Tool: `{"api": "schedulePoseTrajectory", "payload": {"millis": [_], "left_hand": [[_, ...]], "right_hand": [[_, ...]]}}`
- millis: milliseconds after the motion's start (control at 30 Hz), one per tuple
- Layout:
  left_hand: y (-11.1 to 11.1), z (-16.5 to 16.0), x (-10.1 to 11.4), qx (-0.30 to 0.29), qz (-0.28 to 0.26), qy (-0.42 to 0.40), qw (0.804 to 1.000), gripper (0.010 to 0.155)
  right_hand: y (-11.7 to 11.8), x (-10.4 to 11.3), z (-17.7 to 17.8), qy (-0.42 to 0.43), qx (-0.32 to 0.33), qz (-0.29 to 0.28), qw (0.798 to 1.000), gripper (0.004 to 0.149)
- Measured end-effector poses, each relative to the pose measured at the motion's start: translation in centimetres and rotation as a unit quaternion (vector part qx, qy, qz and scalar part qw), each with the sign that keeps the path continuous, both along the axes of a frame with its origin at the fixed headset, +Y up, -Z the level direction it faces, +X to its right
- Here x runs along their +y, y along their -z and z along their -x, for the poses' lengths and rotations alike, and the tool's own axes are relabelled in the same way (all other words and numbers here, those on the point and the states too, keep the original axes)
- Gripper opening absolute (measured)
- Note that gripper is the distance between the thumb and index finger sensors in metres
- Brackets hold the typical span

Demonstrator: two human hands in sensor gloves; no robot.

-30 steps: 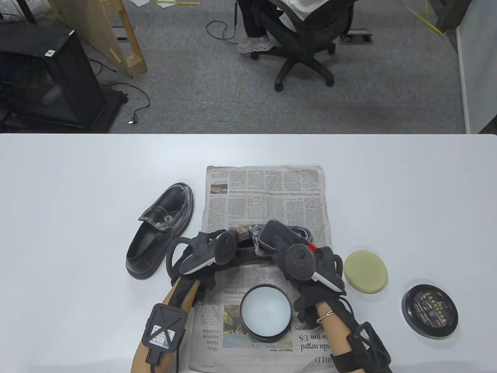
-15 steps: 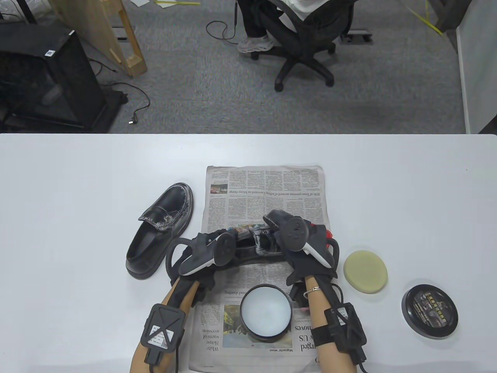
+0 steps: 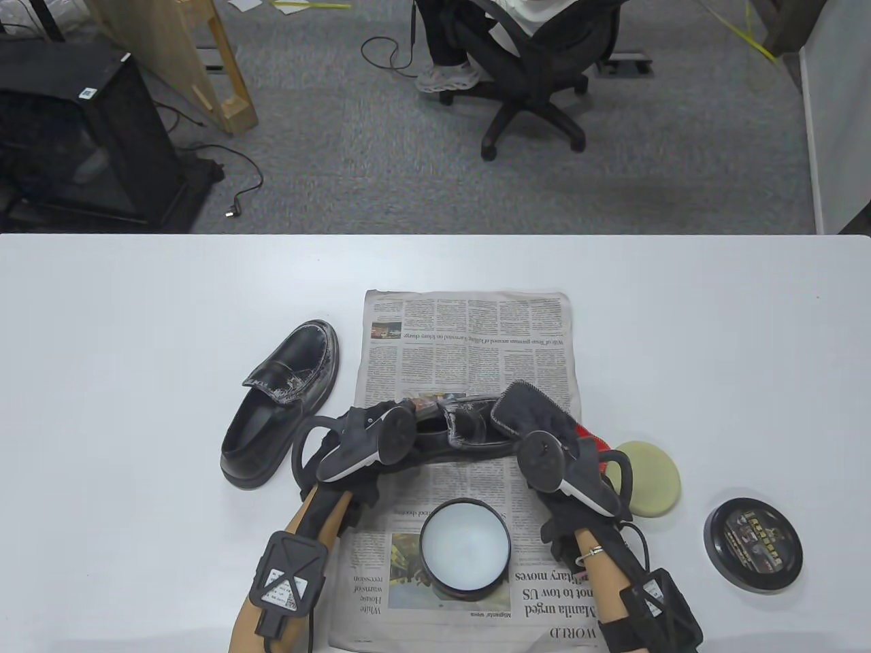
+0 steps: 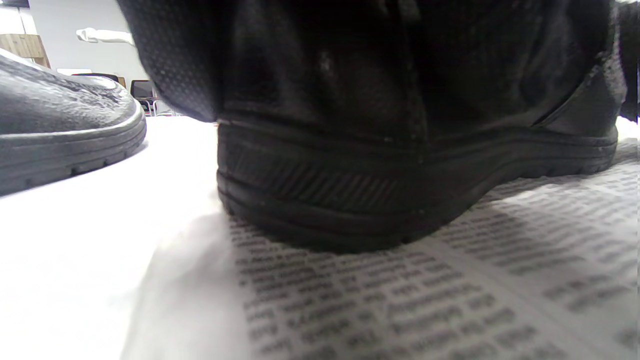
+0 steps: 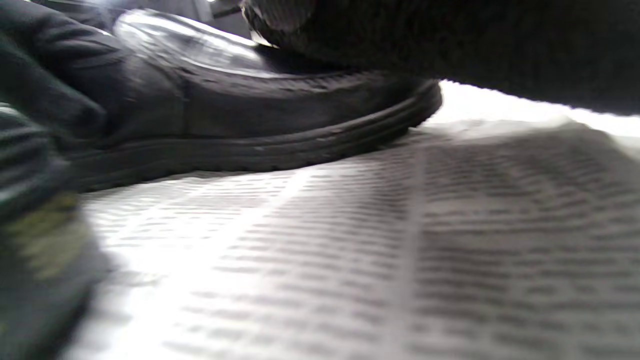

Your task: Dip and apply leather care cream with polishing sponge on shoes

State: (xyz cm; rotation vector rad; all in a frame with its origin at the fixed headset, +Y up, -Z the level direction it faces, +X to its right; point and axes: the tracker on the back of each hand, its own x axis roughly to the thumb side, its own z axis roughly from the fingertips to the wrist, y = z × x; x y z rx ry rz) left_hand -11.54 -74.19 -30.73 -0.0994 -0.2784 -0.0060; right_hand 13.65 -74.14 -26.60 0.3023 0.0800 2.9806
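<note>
Shoe (image 3: pixel 463 428) on newspaper (image 3: pixel 469 333), near desk's front edge; long axis runs left-right, toe toward right edge. My left hand (image 3: pixel 360 435) grips heel end. My right hand (image 3: pixel 537 422) over toe; its hold cannot be told. Open cream tin (image 3: pixel 465 547) at front edge; sponge (image 3: pixel 656 476) right of newspaper; second shoe (image 3: pixel 282 401) left, toe toward back edge.

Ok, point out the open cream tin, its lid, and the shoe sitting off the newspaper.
cream tin (image 3: pixel 465 547), table view, middle of the white cream.
lid (image 3: pixel 753 546), table view, its label.
shoe (image 3: pixel 282 403), table view, its tongue.
</note>
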Motion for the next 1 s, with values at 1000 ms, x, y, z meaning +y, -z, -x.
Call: {"api": "schedulePoseTrajectory", "payload": {"millis": [1000], "left_hand": [[0.0,-0.3,0.0,0.001,-0.003,0.009,1.0,0.079]], "right_hand": [[1.9,-0.4,-1.1,0.017,-0.038,0.03,0.999,0.052]]}}
